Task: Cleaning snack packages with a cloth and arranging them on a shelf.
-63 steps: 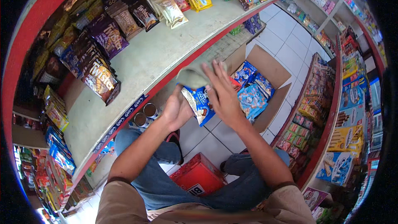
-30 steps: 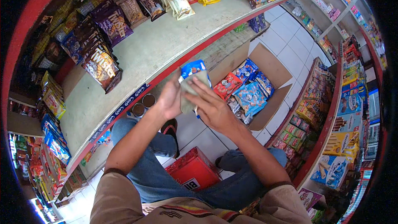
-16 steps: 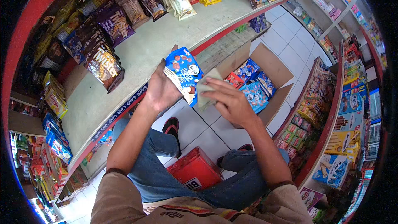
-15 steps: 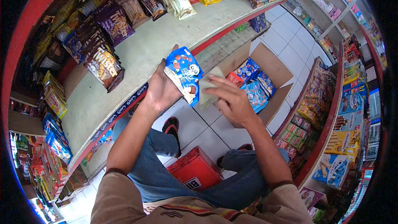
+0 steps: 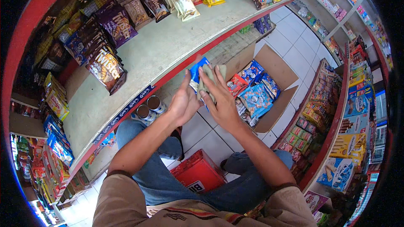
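In front of the shelf edge, my left hand grips a blue snack packet from its left side. My right hand presses a greenish-grey cloth against the packet, fingers lying over the cloth. Most of the packet's face is hidden by the cloth and fingers. To the right of my hands, an open cardboard box contains several blue, light-blue and red snack packets.
A grey shelf with a red edge carries rows of snack packets. Cans stand below its edge. A red box lies between my legs on the tiled floor. More stocked shelves line the right side.
My right hand has moved left and brought the cloth onto the packet. The packet has turned, so its printed front no longer shows. The cans below the shelf have come into view.
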`<state>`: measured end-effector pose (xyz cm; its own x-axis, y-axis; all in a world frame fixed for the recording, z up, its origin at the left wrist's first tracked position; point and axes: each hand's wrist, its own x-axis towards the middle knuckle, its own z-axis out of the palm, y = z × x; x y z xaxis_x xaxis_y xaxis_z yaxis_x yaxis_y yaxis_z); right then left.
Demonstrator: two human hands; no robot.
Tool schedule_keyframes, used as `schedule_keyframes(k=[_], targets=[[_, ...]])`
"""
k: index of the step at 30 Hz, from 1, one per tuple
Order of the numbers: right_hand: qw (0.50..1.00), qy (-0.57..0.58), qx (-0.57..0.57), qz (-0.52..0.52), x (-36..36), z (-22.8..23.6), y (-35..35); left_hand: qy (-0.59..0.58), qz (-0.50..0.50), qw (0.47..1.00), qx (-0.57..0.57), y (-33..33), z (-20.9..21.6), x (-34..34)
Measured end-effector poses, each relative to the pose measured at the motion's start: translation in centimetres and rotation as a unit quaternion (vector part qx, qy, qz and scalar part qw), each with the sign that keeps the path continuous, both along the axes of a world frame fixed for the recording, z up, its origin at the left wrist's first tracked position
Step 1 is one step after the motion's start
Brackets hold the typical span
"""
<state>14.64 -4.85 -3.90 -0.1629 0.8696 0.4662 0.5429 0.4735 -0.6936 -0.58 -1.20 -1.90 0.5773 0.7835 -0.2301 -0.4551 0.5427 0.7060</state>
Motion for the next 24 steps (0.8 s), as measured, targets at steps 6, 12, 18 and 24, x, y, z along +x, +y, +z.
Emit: schedule_keyframes(k=[6,12,18,24], targets=[[0.997,-0.042,0.007,0.065,1.8,0.4,0.2,-0.123,0.090,0.988,0.014,2.8,0.5,-1.5],[0.999,-0.008,-0.046,0.006,3.4,0.3,0.5,0.026,0.118,0.993,0.013,3.1,1.1,-2.1],[0.999,0.026,0.012,0.030,0.1,1.3,-0.9,0.077,0.017,0.996,-0.050,-0.7,-2.0,1.0],[1.000,-0.006,0.023,0.001,0.5,0.1,0.3,0.044,-0.009,0.998,-0.049,-1.0,-1.6,1.2]])
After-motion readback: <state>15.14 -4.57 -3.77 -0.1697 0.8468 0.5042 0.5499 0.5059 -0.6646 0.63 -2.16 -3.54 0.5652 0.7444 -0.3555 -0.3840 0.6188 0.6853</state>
